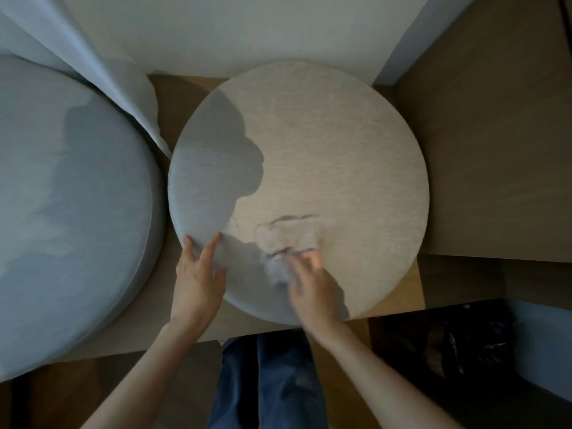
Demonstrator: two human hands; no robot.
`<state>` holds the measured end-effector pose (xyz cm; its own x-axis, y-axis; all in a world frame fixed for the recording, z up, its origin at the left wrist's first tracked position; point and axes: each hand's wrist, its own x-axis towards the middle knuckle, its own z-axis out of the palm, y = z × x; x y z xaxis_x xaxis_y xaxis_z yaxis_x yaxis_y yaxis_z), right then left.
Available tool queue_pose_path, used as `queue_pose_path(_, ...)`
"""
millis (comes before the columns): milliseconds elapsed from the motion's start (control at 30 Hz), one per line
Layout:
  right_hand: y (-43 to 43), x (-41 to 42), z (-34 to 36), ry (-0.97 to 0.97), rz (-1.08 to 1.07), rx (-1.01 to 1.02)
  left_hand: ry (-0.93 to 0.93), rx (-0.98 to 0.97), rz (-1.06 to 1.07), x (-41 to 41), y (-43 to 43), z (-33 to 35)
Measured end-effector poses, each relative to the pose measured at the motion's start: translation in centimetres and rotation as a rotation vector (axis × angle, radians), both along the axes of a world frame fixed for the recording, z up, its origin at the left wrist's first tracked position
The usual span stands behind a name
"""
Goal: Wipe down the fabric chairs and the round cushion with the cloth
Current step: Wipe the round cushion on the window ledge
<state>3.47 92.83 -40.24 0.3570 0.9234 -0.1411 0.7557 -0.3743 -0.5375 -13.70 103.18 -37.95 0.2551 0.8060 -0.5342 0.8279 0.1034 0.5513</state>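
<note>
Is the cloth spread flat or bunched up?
Bunched: the cloth lies crumpled in folds on the round cushion, partly under the right hand.

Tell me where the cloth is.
Head view: the cloth lies bunched on the round cushion toward its near edge, under the right hand.

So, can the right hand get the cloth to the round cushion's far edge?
Probably yes: the right hand presses the cloth on the near part of the round cushion, whose top beyond is bare.

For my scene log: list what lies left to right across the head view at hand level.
Blue-grey fabric chair → left hand → right hand on the cloth → black bag. The round cushion spans both hands, so omitted.
</note>
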Motion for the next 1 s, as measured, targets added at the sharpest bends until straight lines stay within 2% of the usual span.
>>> queue_pose_path(67, 1.4, -3.2, 0.2, 0.147, 0.177, -0.058, -0.036, 0.02, 0.074, -0.8, 0.7, 0.1)
queue_pose_path(167, 6.2, -2.7, 1.7, 0.23, 0.07, 0.086, -0.062, 0.035, 0.133, -2.0, 2.0, 0.0)
queue_pose_path(300, 16.4, 3.8, 3.1, -0.014, -0.105, 0.226, -0.097, 0.009, 0.185, -2.7, 3.5, 0.0)
queue_pose_path(367, 21.6, 6.4, 2.4, -0.143, -0.133, 0.135, -0.115, -0.027, 0.207, -2.9, 4.3, -0.1)
queue_pose_path(433, 25.0, 7.0, 0.4, -0.138, -0.122, -0.01, -0.128, -0.057, 0.202, -3.1, 5.3, -0.4)
queue_pose_path(500, 25.5, 5.4, -1.6, -0.114, -0.054, -0.057, -0.111, -0.083, 0.187, -3.5, 6.0, -0.6)
queue_pose_path(567, 23.8, 2.3, -2.3, -0.093, 0.044, -0.019, -0.089, -0.128, 0.171, -3.7, 6.4, -0.5)
queue_pose_path(700, 16.1, -4.3, -1.0, 0.037, 0.394, 0.012, -0.121, -0.224, 0.079, -4.9, 6.6, 0.6)
queue_pose_path(767, 13.8, -5.6, -0.4, 0.147, 0.439, -0.067, -0.102, -0.193, 0.02, -6.2, 6.7, 1.1)
queue_pose_path(833, 13.9, -6.2, 0.5, 0.232, 0.439, -0.083, -0.056, -0.145, 0.056, -7.7, 6.7, 2.0)
queue_pose_path(1000, 20.4, -9.9, 3.1, 0.276, 0.441, 0.032, -0.003, 0.051, 0.227, -14.0, 7.9, 4.3)
